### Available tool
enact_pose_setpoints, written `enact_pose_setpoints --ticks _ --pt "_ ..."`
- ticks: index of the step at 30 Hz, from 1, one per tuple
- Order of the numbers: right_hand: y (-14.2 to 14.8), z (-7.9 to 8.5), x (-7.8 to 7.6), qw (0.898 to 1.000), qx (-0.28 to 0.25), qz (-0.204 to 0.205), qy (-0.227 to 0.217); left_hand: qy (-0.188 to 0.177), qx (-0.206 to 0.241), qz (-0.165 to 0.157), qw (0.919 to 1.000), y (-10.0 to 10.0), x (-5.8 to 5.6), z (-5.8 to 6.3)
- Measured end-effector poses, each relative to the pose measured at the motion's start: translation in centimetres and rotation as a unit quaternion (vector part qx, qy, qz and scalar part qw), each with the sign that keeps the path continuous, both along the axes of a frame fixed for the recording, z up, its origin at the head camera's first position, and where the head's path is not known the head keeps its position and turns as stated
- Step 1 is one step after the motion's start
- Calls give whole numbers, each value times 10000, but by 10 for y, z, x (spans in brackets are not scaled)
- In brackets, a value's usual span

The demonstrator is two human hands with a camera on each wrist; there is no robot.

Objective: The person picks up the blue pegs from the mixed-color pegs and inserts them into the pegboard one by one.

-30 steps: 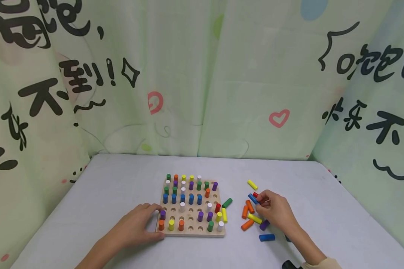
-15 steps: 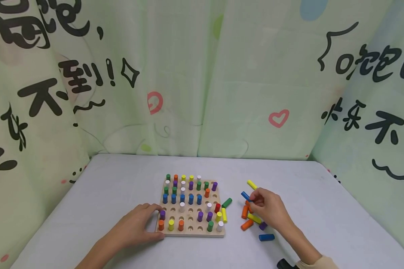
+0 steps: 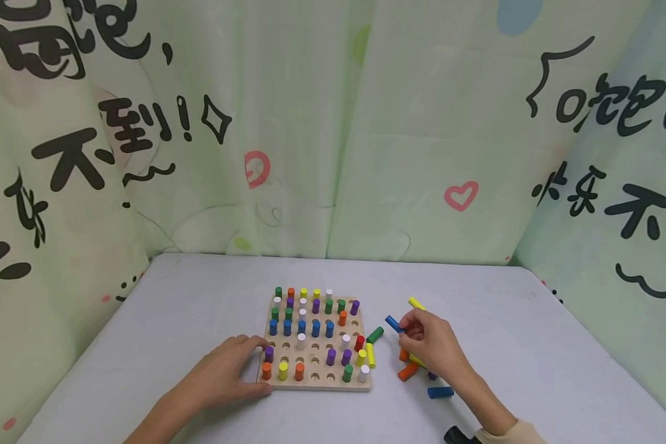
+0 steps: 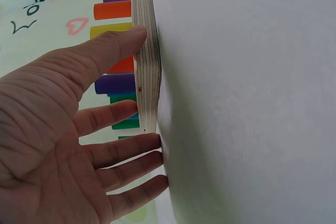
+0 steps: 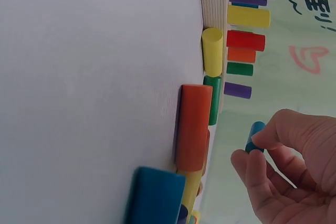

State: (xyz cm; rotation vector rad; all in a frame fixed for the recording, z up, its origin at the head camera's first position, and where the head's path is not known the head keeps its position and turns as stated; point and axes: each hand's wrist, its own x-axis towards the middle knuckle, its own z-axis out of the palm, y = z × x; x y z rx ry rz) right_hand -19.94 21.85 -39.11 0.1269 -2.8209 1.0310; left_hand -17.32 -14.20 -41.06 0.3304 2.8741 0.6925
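A wooden pegboard (image 3: 317, 385) stands on the grey table, with several coloured pegs upright in its holes. My left hand (image 3: 227, 372) rests flat against the board's left front corner, thumb on its edge (image 4: 144, 66), fingers straight. My right hand (image 3: 424, 342) hovers right of the board and pinches a blue peg (image 3: 393, 324) between thumb and fingertips, lifted off the table; the same blue peg (image 5: 255, 136) shows in the right wrist view. Beneath that hand lie loose pegs: orange (image 3: 407, 371), blue (image 3: 439, 391), yellow (image 3: 415, 303).
A green peg (image 3: 374, 335) and a yellow peg (image 3: 370, 355) lie against the board's right edge. Printed green curtains close in the table at the back and on both sides. A dark object (image 3: 456, 436) shows by my right sleeve at the front edge.
My right hand has lifted the blue peg out of the loose pile and carried it left toward the board. The left hand has not moved.
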Motion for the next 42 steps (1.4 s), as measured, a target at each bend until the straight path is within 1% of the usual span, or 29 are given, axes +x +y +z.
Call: enact_pose_setpoints --ticks 5,12,16,20,24,28,38,42 --pt "-4 -1 -1 9999 -47 92 -31 -27 8 2 10000 0 0 1" --pt "-8 0 -4 9994 -27 314 122 -15 15 8 10000 1 -1 2" --pt "-12 0 -5 9988 -159 443 121 6 27 13 10000 2 -1 1" --pt "-17 -1 -5 9984 -275 478 84 21 15 -10 10000 1 -1 1" --pt "-22 0 -6 9980 -229 546 212 12 0 -43 10000 1 -2 1" --pt "-26 2 -5 9973 -183 640 306 -38 13 -6 10000 1 0 0" --pt "-39 1 -7 9968 -244 731 234 -50 -5 5 10000 0 0 2" --pt "-44 1 -8 9954 -337 852 278 -53 -35 3 10000 -1 1 2"
